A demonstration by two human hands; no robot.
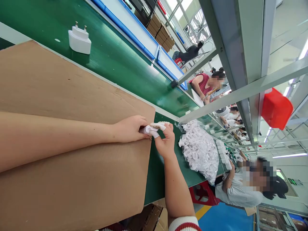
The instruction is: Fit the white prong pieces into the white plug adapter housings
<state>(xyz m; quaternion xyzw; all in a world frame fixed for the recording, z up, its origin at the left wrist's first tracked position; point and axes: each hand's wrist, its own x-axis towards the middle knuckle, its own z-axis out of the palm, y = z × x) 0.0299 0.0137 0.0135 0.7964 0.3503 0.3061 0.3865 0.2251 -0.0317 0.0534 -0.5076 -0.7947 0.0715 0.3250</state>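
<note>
The view is turned on its side. My left hand reaches in over the brown cardboard sheet, its fingers closed around a small white plastic part. My right hand comes from the lower edge, with white finger covers on thumb and forefinger. Those two fingertips pinch at the same part, where a small metallic bit shows between them. The fingers hide much of the part, so its exact kind is unclear. A white two-pin plug adapter stands apart on the green belt.
Beyond my right hand lies a clear bag of white plastic pieces. A row of white boxes is near a seated co-worker. Blue-rimmed trays line the belt's far side. A metal frame with a red bin crosses the view.
</note>
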